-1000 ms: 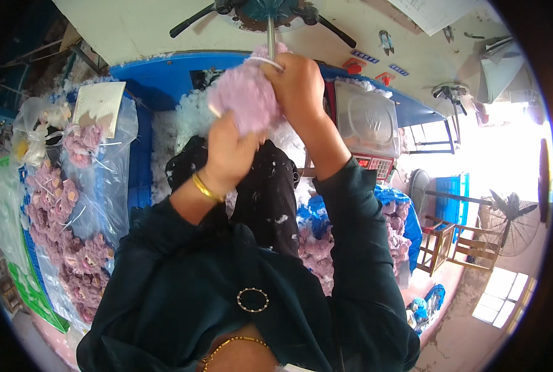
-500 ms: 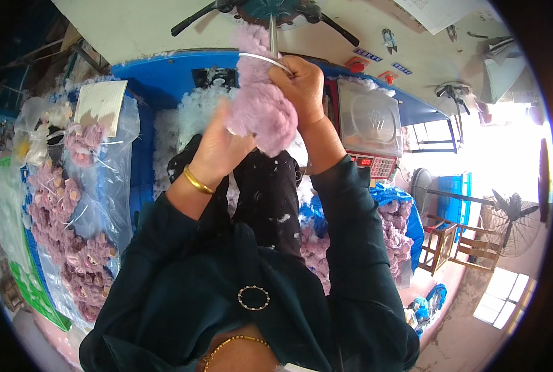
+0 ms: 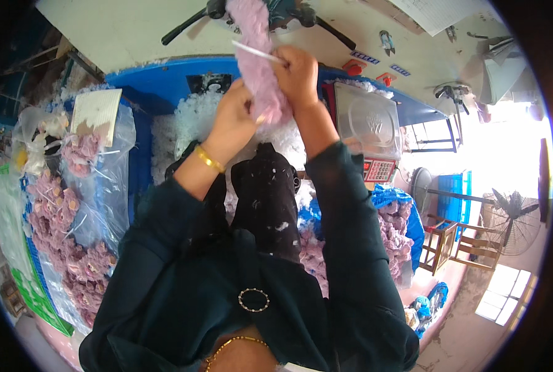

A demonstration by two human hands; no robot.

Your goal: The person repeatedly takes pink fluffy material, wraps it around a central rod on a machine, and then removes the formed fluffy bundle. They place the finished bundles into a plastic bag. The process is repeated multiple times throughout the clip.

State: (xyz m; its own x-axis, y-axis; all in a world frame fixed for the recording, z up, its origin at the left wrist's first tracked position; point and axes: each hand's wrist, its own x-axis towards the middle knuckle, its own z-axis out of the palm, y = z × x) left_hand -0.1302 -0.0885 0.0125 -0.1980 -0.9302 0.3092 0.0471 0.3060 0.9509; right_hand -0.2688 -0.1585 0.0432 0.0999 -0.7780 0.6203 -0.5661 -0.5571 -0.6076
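Observation:
A fluffy mauve plush piece (image 3: 258, 71) stretches long and narrow between my hands, its upper end in front of the machine head. My right hand (image 3: 299, 77) is closed around its right side, and a thin white strip (image 3: 251, 49) runs from those fingers across the plush. Lower on the left, my left hand (image 3: 234, 118) pinches the plush's edge near its bottom end. The machine's metal tube is hidden now; two black handles (image 3: 335, 32) spread to either side above.
White stuffing fluff (image 3: 196, 118) fills the blue-edged bin (image 3: 158, 69) below my hands. Mauve plush pieces (image 3: 56, 201) pile up at left, and more plush (image 3: 395, 229) lies in a blue bag at right. A scale (image 3: 378, 168) with red keypad stands right. Snips (image 3: 386, 42) lie on the table.
The plush has moved up and straightened from a rounded bunch into a long shape, covering the metal tube. My left hand has shifted right and up onto its edge; my right hand rose slightly.

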